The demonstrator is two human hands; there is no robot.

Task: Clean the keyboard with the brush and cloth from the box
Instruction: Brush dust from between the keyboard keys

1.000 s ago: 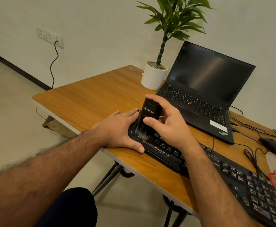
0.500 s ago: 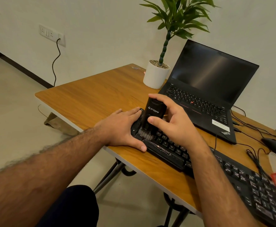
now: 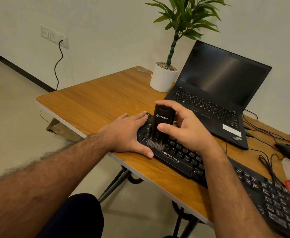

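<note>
Nothing's really shifted besides your head, your right hand [image 3: 189, 133] still clutching the brush [image 3: 161, 126] bristles-down on the Zebronics keyboard [image 3: 180, 155] at the counter [image 3: 96, 103] edge, left hand [image 3: 127, 134] flat bracing it; scrub hard and a keycap might pop.

You're at an office-style desk: a wooden table [image 3: 96, 100] carries an open laptop [image 3: 214, 93], a wired keyboard [image 3: 254, 189], a mouse [image 3: 288, 152] (far right) and a potted plant [image 3: 165, 76] against the wall.
</note>
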